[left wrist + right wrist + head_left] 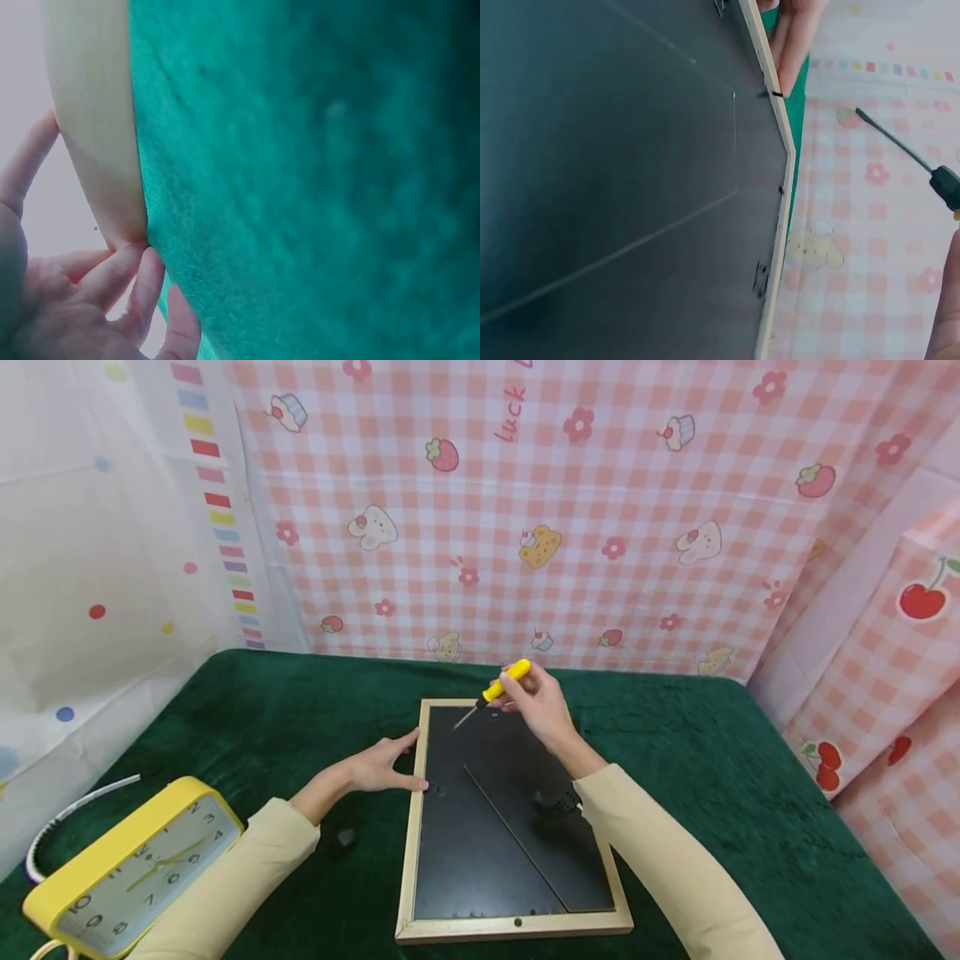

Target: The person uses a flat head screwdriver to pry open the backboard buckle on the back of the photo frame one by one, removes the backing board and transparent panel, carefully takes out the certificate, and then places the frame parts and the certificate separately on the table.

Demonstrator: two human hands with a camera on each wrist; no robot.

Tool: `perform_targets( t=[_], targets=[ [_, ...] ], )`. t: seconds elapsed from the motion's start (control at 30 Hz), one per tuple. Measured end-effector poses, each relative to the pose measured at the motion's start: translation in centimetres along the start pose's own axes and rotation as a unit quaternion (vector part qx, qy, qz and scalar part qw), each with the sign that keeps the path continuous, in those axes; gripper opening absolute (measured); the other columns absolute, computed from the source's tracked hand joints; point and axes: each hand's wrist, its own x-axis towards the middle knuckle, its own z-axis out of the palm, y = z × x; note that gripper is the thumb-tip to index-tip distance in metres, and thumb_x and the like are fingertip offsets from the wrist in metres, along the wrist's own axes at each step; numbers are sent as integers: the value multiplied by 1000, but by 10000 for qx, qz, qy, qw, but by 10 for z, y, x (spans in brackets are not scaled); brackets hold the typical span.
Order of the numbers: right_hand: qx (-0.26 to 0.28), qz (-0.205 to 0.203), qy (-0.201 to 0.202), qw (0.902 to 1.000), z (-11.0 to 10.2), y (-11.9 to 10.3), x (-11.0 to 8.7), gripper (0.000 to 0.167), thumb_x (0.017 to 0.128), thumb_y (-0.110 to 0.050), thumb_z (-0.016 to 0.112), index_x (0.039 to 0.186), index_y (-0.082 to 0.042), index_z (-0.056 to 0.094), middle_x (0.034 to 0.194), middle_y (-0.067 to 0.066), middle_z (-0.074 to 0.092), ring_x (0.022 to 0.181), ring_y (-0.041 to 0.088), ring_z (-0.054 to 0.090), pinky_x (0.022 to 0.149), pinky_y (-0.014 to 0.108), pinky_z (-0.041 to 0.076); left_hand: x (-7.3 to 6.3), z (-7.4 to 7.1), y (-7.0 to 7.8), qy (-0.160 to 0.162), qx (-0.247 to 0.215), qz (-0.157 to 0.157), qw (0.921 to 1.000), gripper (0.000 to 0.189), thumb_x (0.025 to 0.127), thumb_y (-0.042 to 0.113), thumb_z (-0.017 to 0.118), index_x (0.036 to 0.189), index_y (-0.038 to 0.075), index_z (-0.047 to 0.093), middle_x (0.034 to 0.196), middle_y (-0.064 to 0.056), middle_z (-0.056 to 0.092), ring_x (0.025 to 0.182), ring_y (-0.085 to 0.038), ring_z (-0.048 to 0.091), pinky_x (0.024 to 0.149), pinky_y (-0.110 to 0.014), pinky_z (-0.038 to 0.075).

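Observation:
A picture frame (pixel 406 860) with a pale wood border lies on the green cloth, its black backing board (pixel 480 852) facing up. Against the border's left side rests my left hand (pixel 381 766), thumb and fingers spread and fairly straight; the left wrist view shows its fingertips (pixel 142 251) at the border's edge. My right hand (pixel 542 703) grips the yellow handle of a screwdriver (pixel 507 683) above the far part of the board. The shaft slants down and left, and in the right wrist view the tip stands apart from the border. A thin line runs diagonally across the board.
A yellow clock (pixel 135 868) with a pale dial lies at the near left, partly behind my left sleeve (pixel 232 877). Beside it curves a white band (pixel 78 810). Pink checked cloth (pixel 570 485) hangs behind the green-covered table (pixel 720 793).

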Motion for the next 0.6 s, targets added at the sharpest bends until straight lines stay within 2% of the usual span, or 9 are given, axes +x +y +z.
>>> perform_targets(
  t=[0.1,0.2,0.27,0.37,0.47,0.6],
  targets=[
    [372,91,256,9989,-17,15,-3,32,88,-26,56,108,-1,51,99,20,60,72,25,62,67,32,51,-3,2,2,34,116,33,9999,93,78,43,64,142,6,7,141,-18,19,126,-31,17,98,-50,19],
    [567,126,476,9972,-42,49,-1,34,88,-29,55,110,-4,51,99,17,61,72,25,62,65,31,51,-7,3,5,5,261,124,9996,93,78,43,63,141,3,7,141,-17,20,127,-29,16,99,-48,19],
    [675,243,648,9953,-59,73,0,38,86,-34,56,111,-6,51,99,15,61,73,25,62,65,30,51,-11,5,8,-81,300,305,9991,94,79,40,64,140,-1,5,140,-17,23,127,-28,19,99,-47,20],
    [797,577,974,9904,-80,94,-1,47,84,-39,57,114,-3,49,102,17,60,75,25,61,66,28,50,-18,9,14,-183,535,523,9970,97,78,39,66,139,-5,4,139,-18,25,125,-27,24,98,-44,23],
    [920,1015,1249,9827,-94,94,-8,58,80,-45,59,117,-1,47,106,16,59,79,22,60,69,27,49,-29,15,22,-227,934,481,9942,101,74,43,67,138,-7,7,139,-19,23,125,-28,26,97,-44,25],
    [908,1469,1334,9759,-101,72,-21,64,79,-48,58,119,0,45,105,11,61,81,14,60,71,24,48,-46,25,35,-327,1409,138,9894,106,69,50,69,138,-7,12,139,-19,25,124,-29,27,96,-43,28]
  ],
)
